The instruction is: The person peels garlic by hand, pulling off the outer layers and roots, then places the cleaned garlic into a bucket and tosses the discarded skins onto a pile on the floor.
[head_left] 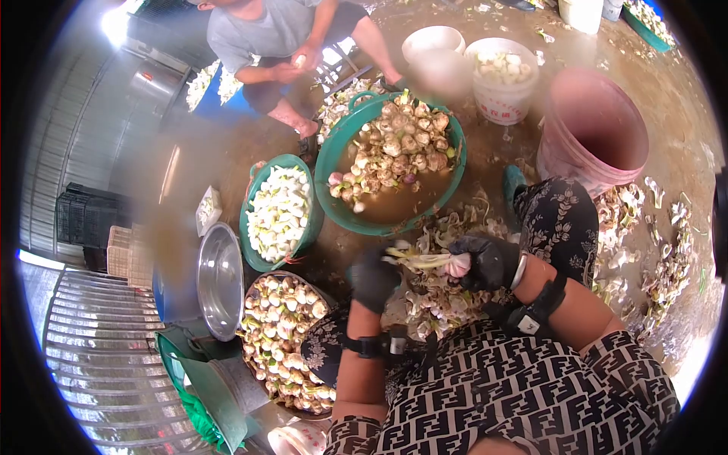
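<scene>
My right hand (pixel 487 262), in a black glove, is closed around a pinkish-white garlic bulb (pixel 457 265). The bulb's pale stalk and loose skins (pixel 421 260) stretch leftward. At their far end my left hand (pixel 375 280), also black-gloved, has its fingers curled in on the stalk's tip; the fingertips are partly hidden. Below both hands lies a heap of garlic peelings (pixel 440 307). Just ahead stands a green tub (pixel 326 189) holding brownish water and unpeeled garlic bulbs (pixel 406 140).
Left are a green basin of peeled white garlic (pixel 279 212), a container of garlic bulbs (pixel 284 341) and a metal bowl (pixel 220 280). Ahead sits another person (pixel 265 38), hands together. Right stand a pink bucket (pixel 557 148) and a white bucket (pixel 500 98). Peelings (pixel 660 250) litter the floor.
</scene>
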A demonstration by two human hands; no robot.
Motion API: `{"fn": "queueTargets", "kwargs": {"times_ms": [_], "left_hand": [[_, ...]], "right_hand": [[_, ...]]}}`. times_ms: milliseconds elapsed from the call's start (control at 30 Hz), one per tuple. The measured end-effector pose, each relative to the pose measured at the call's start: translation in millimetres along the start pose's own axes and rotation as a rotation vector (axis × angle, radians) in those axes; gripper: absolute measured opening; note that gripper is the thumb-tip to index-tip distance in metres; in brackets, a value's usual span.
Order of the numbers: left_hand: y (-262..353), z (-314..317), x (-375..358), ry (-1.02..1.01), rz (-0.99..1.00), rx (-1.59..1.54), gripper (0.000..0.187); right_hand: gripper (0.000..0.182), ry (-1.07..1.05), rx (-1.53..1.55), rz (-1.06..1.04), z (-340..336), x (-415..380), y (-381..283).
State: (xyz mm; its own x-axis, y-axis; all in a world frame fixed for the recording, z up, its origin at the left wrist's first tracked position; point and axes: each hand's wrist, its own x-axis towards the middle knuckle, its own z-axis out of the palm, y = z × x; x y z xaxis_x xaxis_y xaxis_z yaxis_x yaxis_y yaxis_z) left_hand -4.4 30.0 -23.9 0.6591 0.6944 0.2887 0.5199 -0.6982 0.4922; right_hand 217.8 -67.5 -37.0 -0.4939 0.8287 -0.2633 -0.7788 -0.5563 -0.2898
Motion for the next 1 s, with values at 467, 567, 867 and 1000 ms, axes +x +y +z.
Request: {"fn": "queueTargets", "kwargs": {"times_ms": [467, 567, 867, 1000], "left_hand": [[51.0, 4.5, -1.3, -0.052, -0.449, -0.926, 0.045], [60.8, 14.9, -3.5, -0.185, -0.519, -1.741, 0.047], [74.0, 22.2, 5.7, -0.012, -0.152, -0.932, 0.026], [69.1, 27.4, 3.9, -0.145, -0.579, -1.437, 0.027]], "right_hand": [[0.03, 0.259, -0.286, -0.341, 24.8, -6.5, -11.2], [0.039, 0.194, -0.611, -0.503, 12.3, 2.1, -7.3], [0.04, 0.181, -1.131, -0.572, 34.2, -6.1, -23.7], [0.024, 0.367, -1.169, -0.643, 37.2, 2.4, -14.2]]}}
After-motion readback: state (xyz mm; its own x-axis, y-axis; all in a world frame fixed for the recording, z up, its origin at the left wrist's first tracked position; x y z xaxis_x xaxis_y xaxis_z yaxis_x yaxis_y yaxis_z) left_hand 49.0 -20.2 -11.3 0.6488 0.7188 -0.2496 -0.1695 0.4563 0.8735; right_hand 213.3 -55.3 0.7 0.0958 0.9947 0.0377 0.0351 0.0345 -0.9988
